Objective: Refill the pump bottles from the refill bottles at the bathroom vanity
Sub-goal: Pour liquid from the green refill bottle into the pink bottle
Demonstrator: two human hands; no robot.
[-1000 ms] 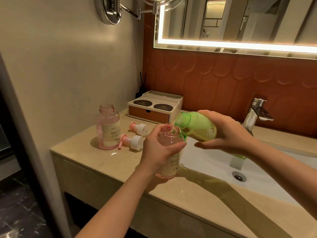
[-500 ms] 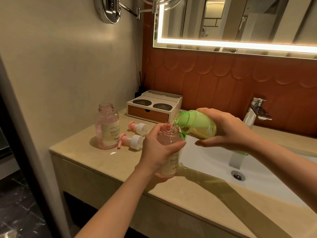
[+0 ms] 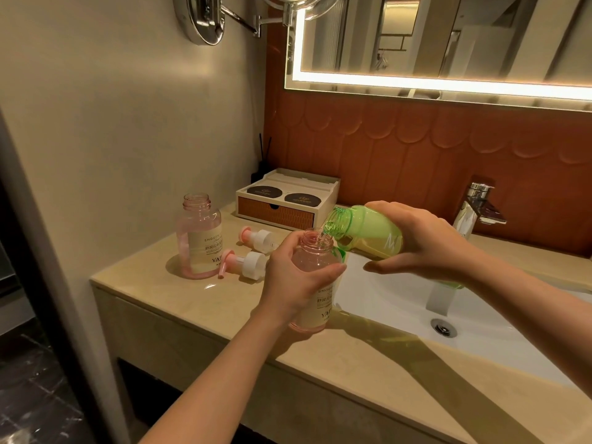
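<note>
Centrally, the left hand grasps the open pink pump bottle near the table's front edge while the right hand grips the tilted green refill bottle, pouring.

- My left hand is holding the pump bottle upright on the counter, just beside the left rim of the sink.
- My right hand is holding the refill bottle tipped over the sink's left edge, its mouth sitting just above the pump bottle's open neck.
- The second pump bottle is standing upright on the counter, well left of the sink.
- The nearer pump head and the farther pump head are lying on their sides between that bottle and the sink.
- The drawer box is sitting behind them, left of the sink, against the back wall.
- The faucet is rising behind the sink.
- The drain is sitting in the sink's bottom, before the faucet.
</note>
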